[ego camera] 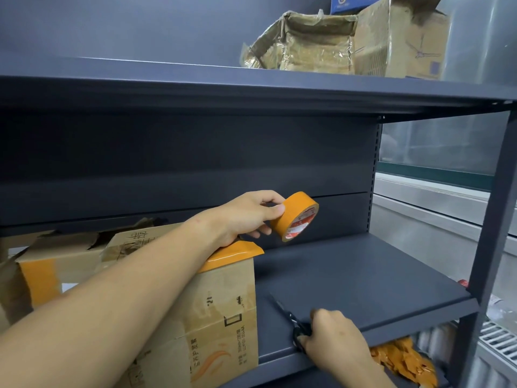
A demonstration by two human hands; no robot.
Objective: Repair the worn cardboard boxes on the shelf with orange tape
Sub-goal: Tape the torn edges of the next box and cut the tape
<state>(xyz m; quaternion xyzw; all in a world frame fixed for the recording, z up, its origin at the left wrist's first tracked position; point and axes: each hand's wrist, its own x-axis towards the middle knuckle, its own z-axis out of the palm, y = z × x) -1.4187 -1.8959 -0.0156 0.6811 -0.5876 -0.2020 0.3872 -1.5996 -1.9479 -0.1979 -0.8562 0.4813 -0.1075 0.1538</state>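
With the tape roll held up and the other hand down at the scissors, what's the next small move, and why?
Probably lift the scissors to the tape. The left hand holds the tape roll beyond the box, the right hand is at their handles, and a strip already covers the box's top corner.

- The cardboard box (212, 312) on the middle shelf carries dark print on its front: lines of Chinese characters run sideways near the bottom, too small to read, beside an orange swirl logo.
- On the same front stand a hollow square mark and, higher up, small digits that look like "20", turned sideways.
- Its top flap shows large Chinese characters, partly hidden by an arm.
- The tape roll (295, 217) has a red and white label inside its core, unreadable.
- The blue box (347, 2) on the top shelf bears a round white logo.
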